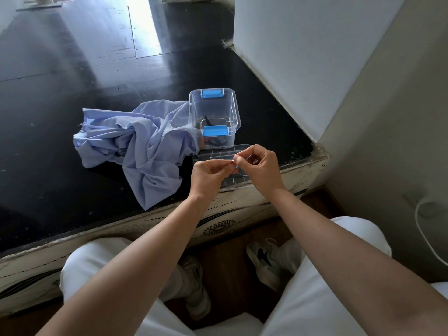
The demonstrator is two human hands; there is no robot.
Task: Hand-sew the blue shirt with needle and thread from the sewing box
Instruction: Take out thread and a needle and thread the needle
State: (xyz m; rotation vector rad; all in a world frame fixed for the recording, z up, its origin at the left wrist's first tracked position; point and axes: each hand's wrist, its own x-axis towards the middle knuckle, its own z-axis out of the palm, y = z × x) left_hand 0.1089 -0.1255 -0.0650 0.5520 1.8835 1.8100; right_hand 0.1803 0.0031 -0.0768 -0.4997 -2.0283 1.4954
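Head view: left hand [210, 177] and right hand [259, 167] pinched fingertip to fingertip on something tiny, likely needle and thread, above the clear lid [224, 166]; blue shirt [135, 144] crumpled on the dark surface [60, 105] beside the open sewing box [214, 117]; threading seemingly underway, steady aim needed next.

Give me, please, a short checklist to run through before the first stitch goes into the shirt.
1. Needle held: cannot tell; left hand and right hand pinch together at something too small to make out.
2. Thread through the eye: cannot tell; a thin line hangs below the fingertips.
3. Shirt within reach: ok, but crumpled on the table, no seam laid out.
4. Box open: ok; lid lies flat in front of it.
5. Scissors handy: cannot tell; a dark tool lies in the box.
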